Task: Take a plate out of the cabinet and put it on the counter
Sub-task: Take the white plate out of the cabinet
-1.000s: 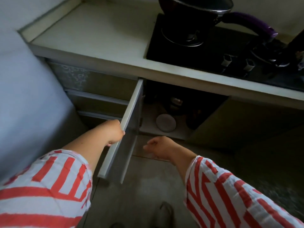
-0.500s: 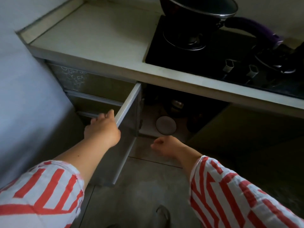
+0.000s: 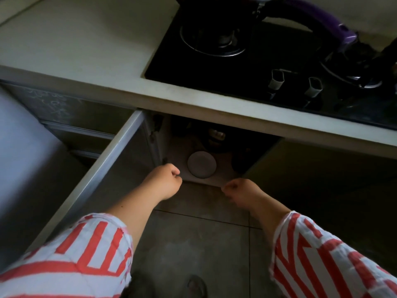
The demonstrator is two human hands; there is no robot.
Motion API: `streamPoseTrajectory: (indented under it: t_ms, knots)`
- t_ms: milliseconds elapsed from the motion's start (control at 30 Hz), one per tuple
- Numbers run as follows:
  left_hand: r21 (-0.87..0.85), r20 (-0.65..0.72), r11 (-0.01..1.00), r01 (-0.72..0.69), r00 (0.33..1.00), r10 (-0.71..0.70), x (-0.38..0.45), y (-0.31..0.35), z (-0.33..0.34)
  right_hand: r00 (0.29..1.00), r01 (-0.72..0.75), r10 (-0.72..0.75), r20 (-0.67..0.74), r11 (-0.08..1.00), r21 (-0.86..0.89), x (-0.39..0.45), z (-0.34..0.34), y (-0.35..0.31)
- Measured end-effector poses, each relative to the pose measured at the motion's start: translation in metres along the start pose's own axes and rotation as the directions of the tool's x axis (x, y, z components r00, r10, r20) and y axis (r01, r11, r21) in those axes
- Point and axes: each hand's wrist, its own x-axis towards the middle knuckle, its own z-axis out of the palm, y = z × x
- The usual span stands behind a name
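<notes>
A small round white plate [image 3: 201,164] lies on the floor of the open cabinet [image 3: 217,177] under the counter [image 3: 90,46]. My left hand [image 3: 164,181] hovers just left of the plate at the cabinet's front edge, fingers curled, holding nothing. At the cabinet's front lip, a little right of the plate and nearer to me, is my right hand [image 3: 240,193], also curled and with nothing in it. Neither hand touches the plate. The cabinet door [image 3: 101,175] stands swung wide open to the left.
A black gas hob [image 3: 247,67] with two knobs sits in the counter, carrying a dark pan with a purple handle [image 3: 315,22]. Dark pots [image 3: 217,138] stand deep inside the cabinet behind the plate. Closed drawers [image 3: 71,117] are on the left. Tiled floor lies below.
My left hand has let go of the door's top edge and moved right, down to the cabinet opening beside the plate. The view has come closer and lower. The right hand barely shifted.
</notes>
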Motion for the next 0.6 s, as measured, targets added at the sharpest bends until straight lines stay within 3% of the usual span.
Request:
streamPoseTrajectory:
  t_ms: [267, 367, 533, 600]
  knots:
    - [-0.047, 0.112, 0.997, 0.054, 0.993, -0.048, 0.073, -0.022, 0.018, 0.99, -0.124, 0.127, -0.063, 0.991, 0.041, 0.064, 0.016, -0.01]
    - [-0.056, 0.113, 0.996, 0.074, 0.991, -0.068, 0.099, -0.031, 0.025, 0.99, -0.107, 0.106, -0.094, 0.994, -0.012, 0.091, 0.027, -0.013]
    - [-0.115, 0.101, 0.986, 0.119, 0.989, -0.107, 0.147, -0.043, 0.064, 0.986, -0.111, 0.118, -0.121, 0.992, 0.066, 0.146, 0.055, 0.001]
    - [-0.124, 0.105, 0.986, 0.111, 0.99, -0.099, 0.172, -0.05, 0.087, 0.99, -0.071, 0.069, -0.12, 0.997, -0.01, 0.174, 0.069, 0.014]
